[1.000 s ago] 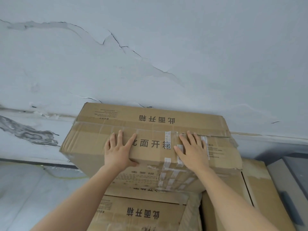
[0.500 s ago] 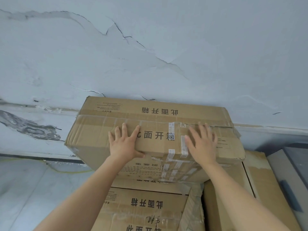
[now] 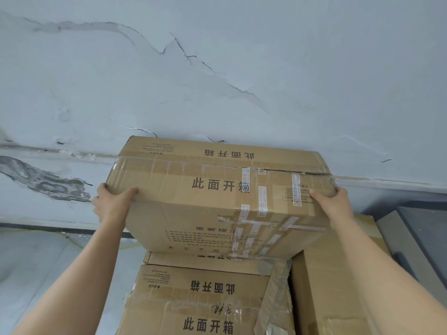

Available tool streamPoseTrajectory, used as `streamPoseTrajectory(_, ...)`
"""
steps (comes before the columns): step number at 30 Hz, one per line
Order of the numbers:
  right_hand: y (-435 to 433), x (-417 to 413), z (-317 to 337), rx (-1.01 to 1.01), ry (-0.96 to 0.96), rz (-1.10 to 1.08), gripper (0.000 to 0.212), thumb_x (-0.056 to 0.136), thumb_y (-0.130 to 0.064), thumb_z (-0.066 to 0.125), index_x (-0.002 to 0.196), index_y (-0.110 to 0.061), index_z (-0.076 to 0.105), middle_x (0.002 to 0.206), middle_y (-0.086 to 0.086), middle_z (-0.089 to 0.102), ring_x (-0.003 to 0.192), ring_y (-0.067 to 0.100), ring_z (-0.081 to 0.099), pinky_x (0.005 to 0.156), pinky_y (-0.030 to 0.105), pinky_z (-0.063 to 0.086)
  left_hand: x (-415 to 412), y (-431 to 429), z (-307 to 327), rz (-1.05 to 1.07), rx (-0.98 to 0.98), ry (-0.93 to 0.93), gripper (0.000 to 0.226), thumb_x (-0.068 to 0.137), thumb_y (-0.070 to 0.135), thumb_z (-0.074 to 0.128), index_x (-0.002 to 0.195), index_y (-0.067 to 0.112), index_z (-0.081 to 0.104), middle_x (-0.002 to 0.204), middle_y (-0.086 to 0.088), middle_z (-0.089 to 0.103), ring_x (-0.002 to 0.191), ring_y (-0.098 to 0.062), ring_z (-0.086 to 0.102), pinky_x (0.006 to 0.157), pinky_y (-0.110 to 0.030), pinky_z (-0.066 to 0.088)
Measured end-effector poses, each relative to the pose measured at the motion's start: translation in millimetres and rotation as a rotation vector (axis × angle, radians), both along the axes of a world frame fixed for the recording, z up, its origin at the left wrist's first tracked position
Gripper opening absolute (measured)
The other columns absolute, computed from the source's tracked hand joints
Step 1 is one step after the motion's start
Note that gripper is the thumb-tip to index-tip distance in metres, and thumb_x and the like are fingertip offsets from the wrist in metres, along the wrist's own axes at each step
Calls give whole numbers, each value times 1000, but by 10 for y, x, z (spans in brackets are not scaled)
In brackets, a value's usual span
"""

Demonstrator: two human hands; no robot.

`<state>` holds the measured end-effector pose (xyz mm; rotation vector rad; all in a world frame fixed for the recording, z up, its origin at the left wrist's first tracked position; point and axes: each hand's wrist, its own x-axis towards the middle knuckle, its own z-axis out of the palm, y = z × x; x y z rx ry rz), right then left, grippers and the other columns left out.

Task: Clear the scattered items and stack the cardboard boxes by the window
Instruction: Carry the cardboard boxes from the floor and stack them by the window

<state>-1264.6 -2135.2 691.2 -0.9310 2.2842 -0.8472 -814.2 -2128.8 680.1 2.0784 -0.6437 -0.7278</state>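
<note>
1. Head view, upper part: faces a pale blue wall (image 3: 217, 68), split by a long crack (image 3: 193, 59) and scarred at the left by a grey patch (image 3: 43, 182) of bare plaster.
2. Head view, centre: holds the top cardboard box (image 3: 217, 189) at its two near corners, top face printed with black characters and crossed with strips of clear tape. Far edge close against the wall; cannot tell whether touching.
3. Grips the near left corner with the left hand (image 3: 111, 204): thumb flat on the top face, fingers curled round the side and mostly out of sight.
4. Clasps the near right corner with the right hand (image 3: 335, 201): thumb on the top face, fingers wrapped round the end panel, hidden behind the box.
5. Head view, lower part: rests the held box on a lower cardboard box (image 3: 200, 298) bearing the same print, overhanging it to the left. Just beside that stack at the right, a plain side box (image 3: 338, 286).
6. Head view, edges: light floor (image 3: 36, 262) at lower left; a grey unit (image 3: 423, 238) at far right, beyond the side box.
</note>
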Motion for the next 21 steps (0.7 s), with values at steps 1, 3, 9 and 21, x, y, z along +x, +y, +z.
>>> streamPoseTrajectory(1, 0, -4, 21, 11, 26, 0, 82, 76, -46, 70, 140, -13, 30, 138, 13, 47, 125, 35, 45, 102, 46, 40, 39, 1, 14, 18, -30, 8, 77, 79, 34, 69, 143, 20, 29, 144, -15, 30, 131, -37, 33, 105, -53, 34)
streamPoseTrajectory(3, 8, -23, 44, 13, 60, -8, 81, 76, -47, 69, 139, -12, 31, 136, 13, 48, 124, 35, 46, 102, 45, 39, 95, 13, 48, 34, -71, 4, 73, 79, 31, 69, 141, 19, 33, 142, -15, 32, 129, -37, 36, 105, -51, 35)
streamPoseTrajectory(9, 82, 8, -6, 41, 27, -18, 81, 77, -49, 68, 140, -15, 29, 136, 15, 46, 122, 37, 45, 98, 46, 41, 107, 89, 28, -12, -30, -29, 77, 78, 26, 71, 142, 16, 31, 141, -18, 31, 127, -39, 37, 106, -50, 34)
streamPoseTrajectory(21, 203, 465, -116, -3, 449, 15, 66, 93, -47, 43, 143, -9, 24, 150, 24, 16, 140, 35, 11, 111, 55, 12, -19, 179, -10, -120, 51, -85, 79, 87, 41, 60, 149, 16, 19, 152, -19, 17, 138, -38, 20, 111, -50, 22)
